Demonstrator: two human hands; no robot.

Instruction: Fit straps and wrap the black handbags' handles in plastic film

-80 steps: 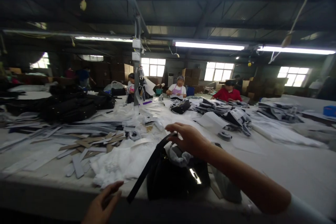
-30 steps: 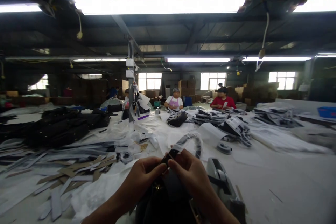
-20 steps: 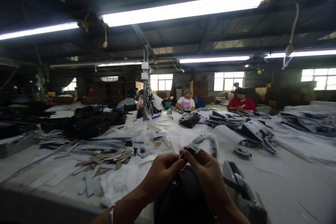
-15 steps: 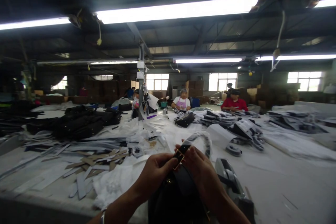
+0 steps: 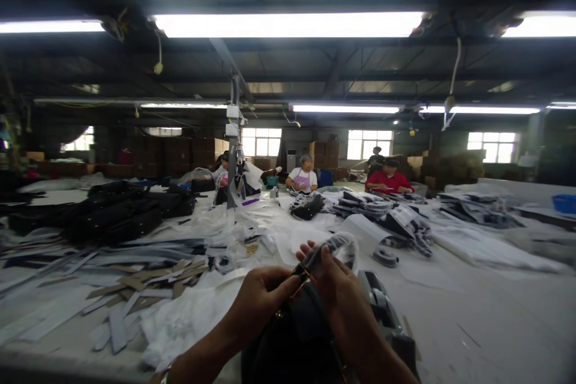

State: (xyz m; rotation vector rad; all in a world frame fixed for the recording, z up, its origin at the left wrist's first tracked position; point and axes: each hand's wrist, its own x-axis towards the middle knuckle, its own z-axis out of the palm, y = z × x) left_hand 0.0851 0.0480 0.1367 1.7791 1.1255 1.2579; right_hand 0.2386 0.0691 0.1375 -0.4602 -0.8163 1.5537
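A black handbag (image 5: 292,342) stands on the white table (image 5: 472,324) right in front of me. Its curved handle (image 5: 335,247) is wrapped in clear plastic and arches above my fingers. My left hand (image 5: 263,297) is closed, pinching the gold buckle (image 5: 297,276) where the strap meets the bag. My right hand (image 5: 335,294) is closed on the wrapped strap just beside the buckle. Both hands touch each other over the top of the bag.
A tape dispenser (image 5: 382,306) sits just right of the bag. Cardboard and white strips (image 5: 148,282) lie to the left, white wrapping (image 5: 180,324) by my left arm. Black bags (image 5: 121,210) are piled far left. Other people (image 5: 389,179) sit at the far end.
My left hand came up from the table edge to join the right on the buckle. The strap, earlier hanging over the bag's front, is now pinched between both hands.
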